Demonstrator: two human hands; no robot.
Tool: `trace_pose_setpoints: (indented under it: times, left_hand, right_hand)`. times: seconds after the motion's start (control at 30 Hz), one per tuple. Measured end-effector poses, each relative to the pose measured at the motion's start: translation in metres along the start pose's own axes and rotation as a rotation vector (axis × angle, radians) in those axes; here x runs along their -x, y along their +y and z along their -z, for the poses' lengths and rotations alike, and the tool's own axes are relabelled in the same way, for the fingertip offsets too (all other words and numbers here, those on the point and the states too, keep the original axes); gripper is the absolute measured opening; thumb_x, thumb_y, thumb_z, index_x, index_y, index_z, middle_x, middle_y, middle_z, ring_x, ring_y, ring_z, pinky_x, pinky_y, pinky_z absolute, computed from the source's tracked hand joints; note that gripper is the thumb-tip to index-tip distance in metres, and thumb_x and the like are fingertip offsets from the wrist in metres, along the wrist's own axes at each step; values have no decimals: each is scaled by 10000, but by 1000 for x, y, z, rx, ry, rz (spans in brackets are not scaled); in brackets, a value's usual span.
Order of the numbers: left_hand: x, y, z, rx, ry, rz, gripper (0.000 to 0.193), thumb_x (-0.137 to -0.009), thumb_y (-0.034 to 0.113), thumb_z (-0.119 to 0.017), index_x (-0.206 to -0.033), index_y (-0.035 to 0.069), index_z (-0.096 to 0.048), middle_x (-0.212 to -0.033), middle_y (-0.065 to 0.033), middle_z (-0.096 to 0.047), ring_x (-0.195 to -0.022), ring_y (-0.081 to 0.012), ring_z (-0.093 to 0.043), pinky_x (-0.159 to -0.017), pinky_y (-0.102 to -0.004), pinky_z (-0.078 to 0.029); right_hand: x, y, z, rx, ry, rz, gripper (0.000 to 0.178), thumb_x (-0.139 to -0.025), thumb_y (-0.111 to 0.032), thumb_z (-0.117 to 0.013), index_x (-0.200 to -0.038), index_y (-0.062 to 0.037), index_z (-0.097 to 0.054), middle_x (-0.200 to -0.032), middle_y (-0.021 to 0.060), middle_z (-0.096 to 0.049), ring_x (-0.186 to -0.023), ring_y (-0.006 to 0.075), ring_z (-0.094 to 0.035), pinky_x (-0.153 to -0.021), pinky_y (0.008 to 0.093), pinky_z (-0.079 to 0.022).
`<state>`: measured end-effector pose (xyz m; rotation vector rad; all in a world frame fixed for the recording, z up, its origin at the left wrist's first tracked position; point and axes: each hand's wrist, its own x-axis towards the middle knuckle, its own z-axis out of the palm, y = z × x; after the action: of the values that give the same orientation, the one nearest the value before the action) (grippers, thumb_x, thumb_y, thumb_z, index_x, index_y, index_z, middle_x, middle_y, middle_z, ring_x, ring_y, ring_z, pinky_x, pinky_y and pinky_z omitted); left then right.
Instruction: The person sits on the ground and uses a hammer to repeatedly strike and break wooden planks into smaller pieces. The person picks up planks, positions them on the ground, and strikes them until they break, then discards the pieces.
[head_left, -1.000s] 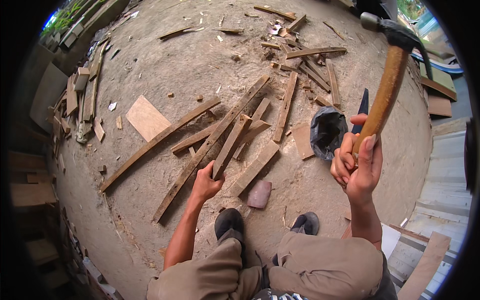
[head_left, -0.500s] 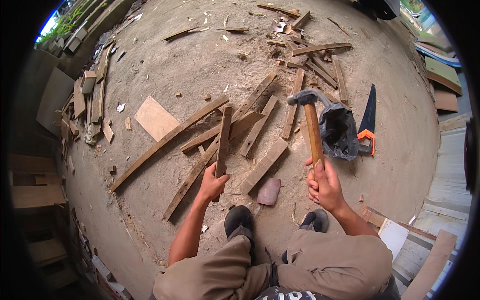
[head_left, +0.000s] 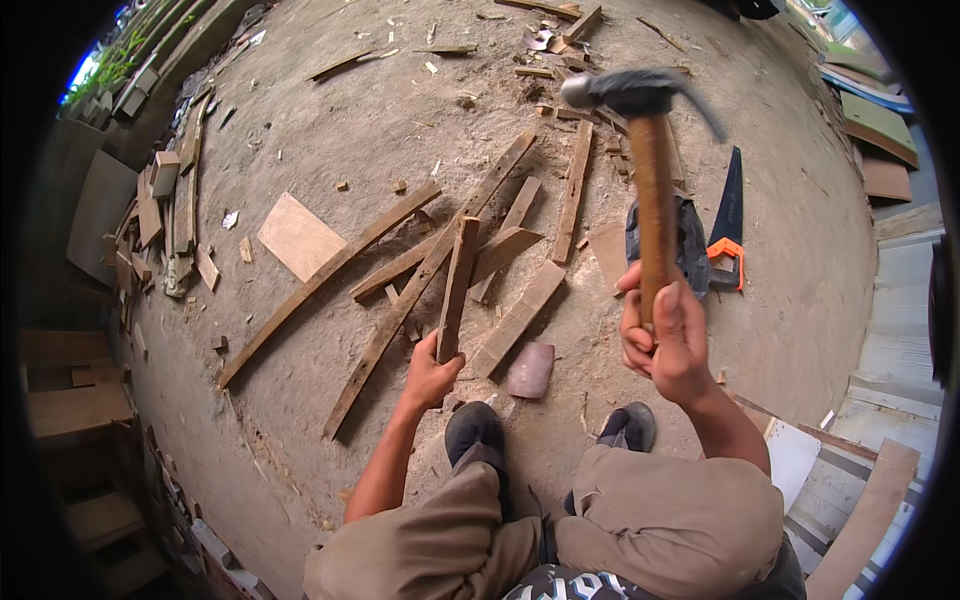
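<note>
My left hand (head_left: 433, 372) is closed round the lower end of a short wooden strip (head_left: 458, 290), which stands up with its top end pointing away from me. My right hand (head_left: 668, 335) grips a claw hammer (head_left: 655, 200) by its wooden handle. The hammer is raised, its dark head (head_left: 635, 92) at the top and blurred at the claw. Beyond the left hand, long wooden strips (head_left: 430, 265) lie crossed on the ground. A broad wooden piece (head_left: 520, 318) and a pinkish block (head_left: 531, 370) lie between the hands, near my feet.
Behind the hammer sits a black plastic bag (head_left: 690, 240), with an orange-handled handsaw (head_left: 729, 215) to its right. A plywood sheet (head_left: 300, 235) lies left of the strips. Scrap wood is heaped along the left wall (head_left: 180, 215). Corrugated metal sheets (head_left: 890, 330) line the right side.
My right hand has lifted the hammer higher and closer to the camera. The left hand still holds the strip, which has shifted slightly. The whole view has moved a little.
</note>
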<state>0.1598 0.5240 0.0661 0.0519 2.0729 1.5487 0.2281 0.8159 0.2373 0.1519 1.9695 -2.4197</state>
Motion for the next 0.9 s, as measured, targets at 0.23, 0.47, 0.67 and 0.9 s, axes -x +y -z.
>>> trace_pose_setpoints:
  times: [0.23,0.47,0.67,0.9]
  left_hand:
    - [-3,35,11,-318,41,-242,253,-755,53,-623,-994,1,-559,-701,-176,-560,-637,-244,-579,-619,-361,-456]
    - [-8,-27,38,-541,-83,-180,389,-724,84,-647,-1081,-35,-548,-760,-290,-586,-742,-454,-595,-651,-453,-461]
    - [-19,-4,37,-548,-92,-264,391,-715,91,-657,-1067,-42,-549,-712,-266,-569,-705,-452,-594,-624,-466,-450]
    - [-34,37,57,-666,-24,-348,380,-728,39,-657,-1095,-4,-571,-738,-233,-601,-629,-352,-565,-629,-390,-470]
  right_hand:
    - [14,54,-8,-93,104,-25,421,-1039,-486,-376,-1058,-67,-418,-633,-24,-372,-472,34,-309,-428,213,-300]
    - [37,52,12,-179,225,-399,440,-1044,-515,-329,-1044,-87,-428,-629,-32,-356,-415,36,-302,-360,218,-307]
    - [8,-13,9,-232,219,262,469,-1026,-559,-323,-1056,-93,-374,-605,-26,-343,-424,32,-296,-366,220,-291]
    - [42,58,17,-187,149,-617,411,-1043,-504,-346,-1037,-98,-409,-636,-24,-359,-400,41,-303,-349,221,-303]
